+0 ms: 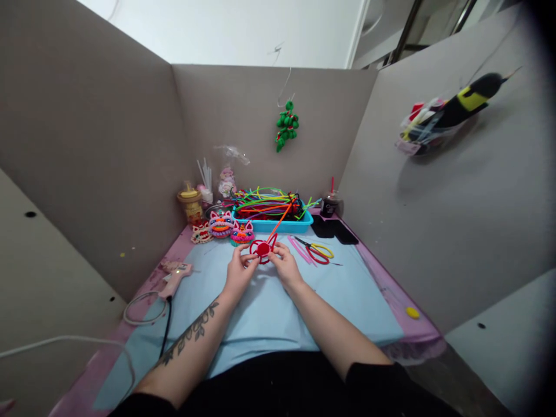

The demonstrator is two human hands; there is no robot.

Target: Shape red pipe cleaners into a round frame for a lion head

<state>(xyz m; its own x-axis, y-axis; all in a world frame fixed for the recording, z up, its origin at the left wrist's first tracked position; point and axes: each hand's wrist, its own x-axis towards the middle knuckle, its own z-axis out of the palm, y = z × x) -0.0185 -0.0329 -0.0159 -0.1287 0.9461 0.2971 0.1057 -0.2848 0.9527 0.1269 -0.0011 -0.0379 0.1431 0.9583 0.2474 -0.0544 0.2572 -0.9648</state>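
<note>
A red looped piece with a solid round middle [263, 249] is held just above the blue cloth, near the table's centre. My left hand [241, 267] pinches its left edge between thumb and fingers. On its right side, my right hand [284, 263] grips the rim with thumb and fingertips. Behind it an orange stem [280, 223] slants up to the right, towards the blue tray; whether it joins the red piece is unclear. Pink strips [300, 250] and scissors with red and yellow handles [319, 252] lie right of my right hand.
A blue tray [273, 227] of colourful stems stands behind, with lion-like heads [221, 225] beside it. A pink glue gun [176, 280] with its cable lies left. Dark pads [334, 229] and a drink cup [330, 205] are back right. Grey partitions [269, 87] surround the table.
</note>
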